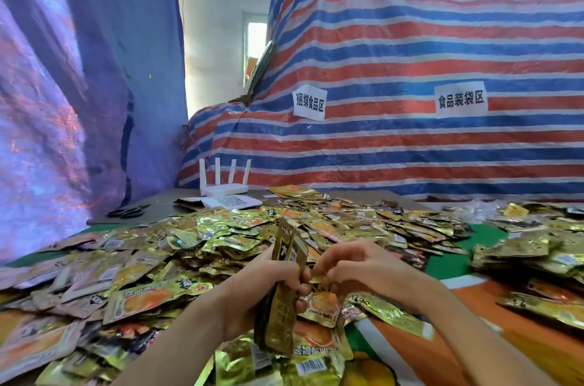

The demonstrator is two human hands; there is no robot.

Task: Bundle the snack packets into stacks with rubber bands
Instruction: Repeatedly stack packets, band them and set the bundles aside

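Observation:
My left hand (268, 278) grips a thin stack of gold snack packets (281, 306), held upright on edge in front of me. My right hand (357, 268) sits just right of the stack with its fingers curled, pinching a gold packet (322, 303) at the top edge next to the stack. A big heap of loose gold and orange snack packets (221, 240) covers the table around both hands. No rubber band shows clearly in either hand.
A separate pile of packets (537, 256) lies at the right. A white router (224, 181), a printed sheet (232, 202) and black scissors (126, 211) sit at the back of the table. A striped tarp (410, 69) with two paper labels rises behind.

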